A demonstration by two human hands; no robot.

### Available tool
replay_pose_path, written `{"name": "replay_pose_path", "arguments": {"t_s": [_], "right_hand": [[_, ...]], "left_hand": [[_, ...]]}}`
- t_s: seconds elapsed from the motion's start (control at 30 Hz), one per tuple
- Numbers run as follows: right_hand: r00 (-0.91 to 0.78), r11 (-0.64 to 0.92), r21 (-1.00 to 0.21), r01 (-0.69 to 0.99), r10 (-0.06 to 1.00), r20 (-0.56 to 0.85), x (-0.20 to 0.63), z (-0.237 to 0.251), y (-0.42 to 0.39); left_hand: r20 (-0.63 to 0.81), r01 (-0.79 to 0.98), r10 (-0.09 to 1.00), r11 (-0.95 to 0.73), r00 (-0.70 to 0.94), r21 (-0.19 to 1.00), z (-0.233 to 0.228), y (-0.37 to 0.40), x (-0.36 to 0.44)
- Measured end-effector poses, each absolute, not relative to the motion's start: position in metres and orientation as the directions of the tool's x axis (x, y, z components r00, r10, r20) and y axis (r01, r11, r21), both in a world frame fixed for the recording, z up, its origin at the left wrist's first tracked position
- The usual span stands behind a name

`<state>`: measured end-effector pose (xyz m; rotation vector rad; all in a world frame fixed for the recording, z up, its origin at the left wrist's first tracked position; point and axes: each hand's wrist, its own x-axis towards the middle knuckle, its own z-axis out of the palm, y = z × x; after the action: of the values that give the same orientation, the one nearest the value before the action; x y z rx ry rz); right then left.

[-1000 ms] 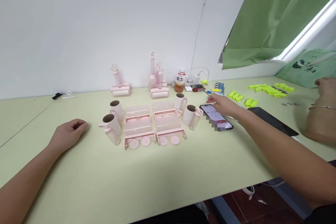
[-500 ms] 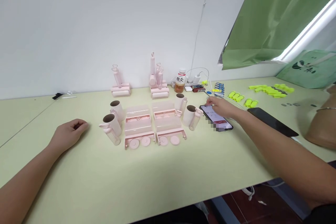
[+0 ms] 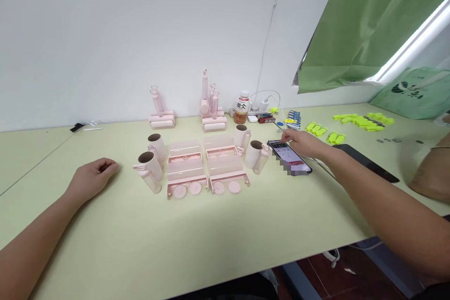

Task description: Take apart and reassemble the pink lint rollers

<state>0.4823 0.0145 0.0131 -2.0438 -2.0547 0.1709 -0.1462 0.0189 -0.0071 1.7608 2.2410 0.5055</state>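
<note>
Hovering at, or lightly touching, the top end of the smartphone (image 3: 292, 156), the right hand (image 3: 300, 142) had nothing grasped; contact couldn't be confirmed. Phone lay flat, screen up, on the pale green table (image 3: 211, 239), just right of the clear pink tube (image 3: 260, 162). Left hand (image 3: 90, 179) rested loosely curled on the tabletop, well apart, nothing visible in it. Handling, my read: fairly light, stiff slab, slick glass face, breakable if dropped. Best hold was thumb and fingers across both long edges, mid-length, off the screen.

The right grip (image 3: 299, 143) is at the lit phone (image 3: 288, 153)
</note>
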Motion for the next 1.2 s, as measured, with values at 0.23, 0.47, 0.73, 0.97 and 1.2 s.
{"name": "replay_pose_path", "arguments": {"t_s": [0.23,0.47,0.73,0.97,1.2], "right_hand": [[-0.008,0.019,-0.243,0.97,0.999,0.046,0.482,0.008,0.011],[0.005,0.012,-0.225,0.974,0.997,0.076,0.484,0.011,0.01],[0.028,-0.014,-0.202,0.979,0.997,0.066,0.492,0.012,0.012],[0.081,-0.069,-0.186,0.98,0.995,0.058,0.499,0.013,0.008],[0.094,-0.084,-0.198,0.977,0.995,0.044,0.497,0.013,0.005]], "left_hand": [[0.025,0.884,0.972,0.203,-0.235,0.421,-0.009,0.021,-0.149],[0.036,0.891,0.974,0.19,-0.225,0.413,-0.009,0.021,-0.15],[0.03,0.89,0.975,0.188,-0.22,0.416,-0.005,0.018,-0.146],[0.034,0.896,0.975,0.189,-0.221,0.403,-0.006,0.018,-0.146],[0.013,0.889,0.975,0.195,-0.22,0.415,-0.004,0.018,-0.146]]}}
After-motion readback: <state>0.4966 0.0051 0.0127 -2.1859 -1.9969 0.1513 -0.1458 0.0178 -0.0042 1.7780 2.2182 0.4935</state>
